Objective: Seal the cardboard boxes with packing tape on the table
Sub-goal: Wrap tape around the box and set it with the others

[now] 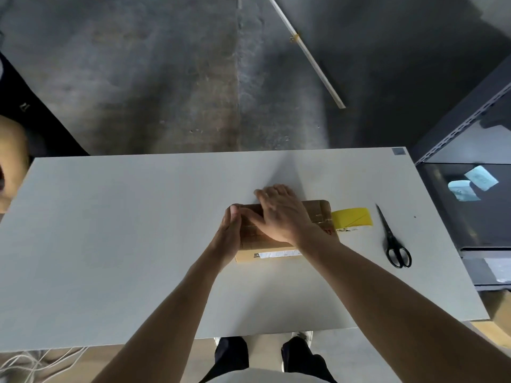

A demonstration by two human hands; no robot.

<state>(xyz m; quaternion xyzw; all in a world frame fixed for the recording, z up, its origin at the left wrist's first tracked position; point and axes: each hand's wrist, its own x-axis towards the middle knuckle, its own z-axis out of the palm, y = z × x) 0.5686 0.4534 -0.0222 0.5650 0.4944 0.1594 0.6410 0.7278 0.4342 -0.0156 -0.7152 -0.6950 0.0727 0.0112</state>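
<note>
While my right hand lies flat, fingers straight, pressing the top of the cardboard box beneath it, my left hand grips the box's left end. Judged step: smoothing tape. The next move calls for the tape roll just right of my hands, with the scissors beyond.

The right hand covers most of the top of the flat brown cardboard box, its fingertips smeared by blur. The left hand hides the box's left end; whether its fingers curl round the box cannot be told. The box hides the left part of the yellow roll of packing tape. Print on the white paper label is unreadable. The picture's edge cuts off the loose white cables and the rounded tan thing.
</note>
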